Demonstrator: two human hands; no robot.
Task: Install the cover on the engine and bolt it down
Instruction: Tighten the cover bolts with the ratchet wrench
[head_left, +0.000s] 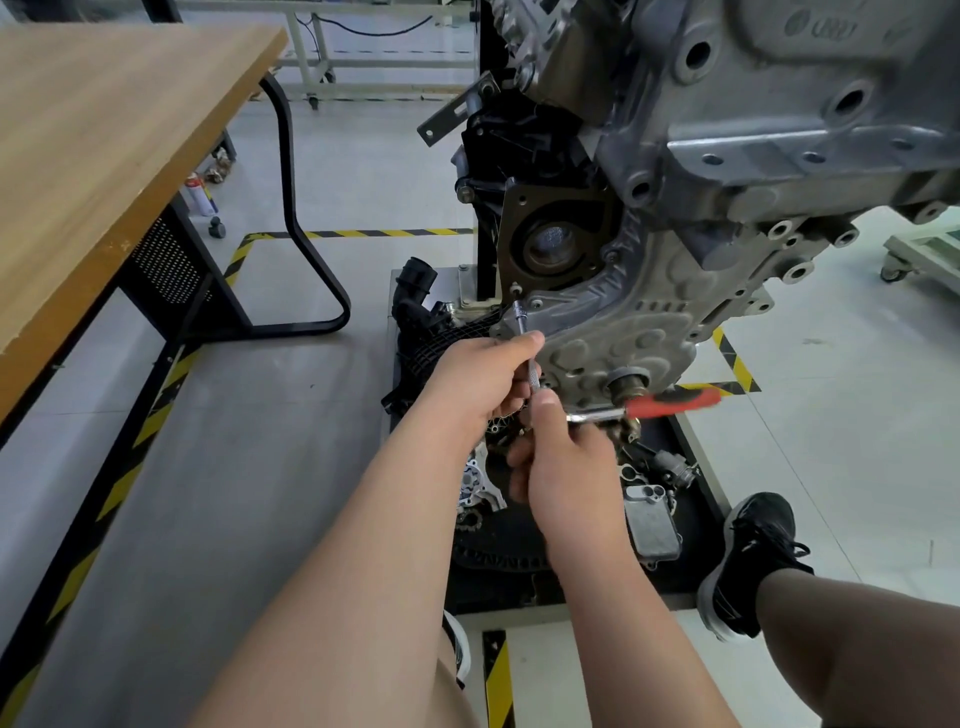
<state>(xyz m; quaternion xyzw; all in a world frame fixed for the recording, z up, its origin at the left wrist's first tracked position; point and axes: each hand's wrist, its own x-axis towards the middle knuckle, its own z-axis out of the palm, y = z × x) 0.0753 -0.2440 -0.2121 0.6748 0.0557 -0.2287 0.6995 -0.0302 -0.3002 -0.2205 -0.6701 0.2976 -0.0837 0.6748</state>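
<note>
cover: stiff cast metal, probably heavy, already seated
extension: slick thin steel, left hand fingers pinch it
ratchet: right hand grips the head, red handle's free

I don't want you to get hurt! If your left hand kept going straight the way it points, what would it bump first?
Probably the grey cover on the engine: the left hand holds the extension bar aimed at its corner.
</note>
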